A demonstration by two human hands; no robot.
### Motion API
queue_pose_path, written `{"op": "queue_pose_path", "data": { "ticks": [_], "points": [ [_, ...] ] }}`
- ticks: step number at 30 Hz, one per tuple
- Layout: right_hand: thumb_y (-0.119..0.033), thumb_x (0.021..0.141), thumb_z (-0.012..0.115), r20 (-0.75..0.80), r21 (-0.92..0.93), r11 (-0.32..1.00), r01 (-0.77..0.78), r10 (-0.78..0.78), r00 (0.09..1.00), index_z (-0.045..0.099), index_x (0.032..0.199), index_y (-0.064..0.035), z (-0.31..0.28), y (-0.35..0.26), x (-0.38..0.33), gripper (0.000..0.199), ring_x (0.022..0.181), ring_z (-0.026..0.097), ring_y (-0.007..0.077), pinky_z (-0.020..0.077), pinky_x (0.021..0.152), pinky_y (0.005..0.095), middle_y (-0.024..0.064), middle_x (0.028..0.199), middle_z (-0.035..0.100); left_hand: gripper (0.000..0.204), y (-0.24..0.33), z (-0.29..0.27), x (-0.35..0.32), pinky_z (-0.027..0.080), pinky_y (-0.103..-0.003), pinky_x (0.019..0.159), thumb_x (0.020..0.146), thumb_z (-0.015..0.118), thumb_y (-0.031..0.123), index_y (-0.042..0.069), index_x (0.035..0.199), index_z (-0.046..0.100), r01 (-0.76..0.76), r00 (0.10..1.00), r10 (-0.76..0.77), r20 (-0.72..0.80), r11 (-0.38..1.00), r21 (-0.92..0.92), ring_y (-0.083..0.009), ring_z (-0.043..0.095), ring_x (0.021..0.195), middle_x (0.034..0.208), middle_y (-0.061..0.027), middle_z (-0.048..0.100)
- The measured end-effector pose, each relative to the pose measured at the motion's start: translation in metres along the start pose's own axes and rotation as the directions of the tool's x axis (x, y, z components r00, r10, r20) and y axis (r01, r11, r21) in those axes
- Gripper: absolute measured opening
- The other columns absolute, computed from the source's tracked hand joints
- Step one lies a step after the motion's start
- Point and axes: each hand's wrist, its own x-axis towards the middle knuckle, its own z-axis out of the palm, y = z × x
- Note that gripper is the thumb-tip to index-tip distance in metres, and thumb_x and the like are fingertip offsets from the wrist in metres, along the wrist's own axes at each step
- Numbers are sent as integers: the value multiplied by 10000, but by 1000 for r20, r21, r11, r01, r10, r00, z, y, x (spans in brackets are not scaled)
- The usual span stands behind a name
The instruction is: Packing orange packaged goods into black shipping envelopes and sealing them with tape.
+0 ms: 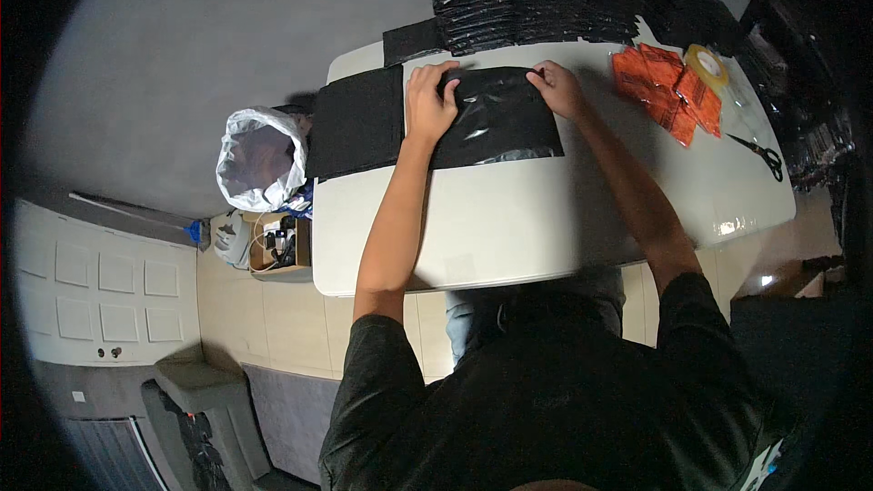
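– White tabletop (496, 227) in head cam, smooth w/ rounded corners, pale floor (282, 318) past its edge. Where's the black bag (500, 123)?
– Btwn L hand (430, 100) & R hand (556, 89), lying flat, approx rectangular. L hand's half curled over its upper L part, thumb apart from fingers; can't tell if it grips. R hand's thumb & fingertips pinch the far edge nr the R corner
– Risks?
– Thin glossy film, so prob. creases or skews if pulled unevenly; too hard a tug at R pinch could tear it. Flat black stack (356, 123) just L of L hand might get nudged askew, imo
– Other textures?
– Ridged, shiny pile of folded black plastic (546, 0) beyond both hands; crinkly orange packets (650, 91) R of R hand, yellow tape roll (707, 65) & black scissors (762, 151) further R
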Motion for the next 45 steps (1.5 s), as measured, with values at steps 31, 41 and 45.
{"op": "queue_pose_path", "data": {
  "ticks": [31, 41, 45],
  "points": [
    [-119, 871, 794, 211, 308, 936, 169, -241, 947, 682, 1203, 21, -15, 37, 14, 378, 657, 585, 93, 505, 651, 272, 29, 743, 682, 372, -36, -31, -2, 512, -311, 647, 796, 889, 297, -32, 910, 757, 615, 719, -637, 278, 769, 173, -101, 617, 659, 722, -111, 724],
    [-139, 800, 846, 332, 149, 965, 218, -256, 908, 691, 1164, 5, -37, 58, 27, 421, 685, 609, 138, 521, 688, 304, 41, 789, 703, 406, -15, -48, -10, 520, -359, 672, 753, 914, 304, -39, 910, 767, 638, 595, -615, 518, 753, 161, -150, 639, 679, 728, -138, 709],
    [-195, 783, 865, 497, 205, 975, 80, -174, 850, 700, 1137, -17, -54, 53, 19, 429, 716, 648, 181, 537, 719, 340, 60, 785, 703, 367, -10, -47, -26, 486, -345, 609, 751, 912, 305, -15, 865, 773, 589, 620, -570, 540, 792, 160, -131, 581, 602, 640, -73, 650]
  ]
}}
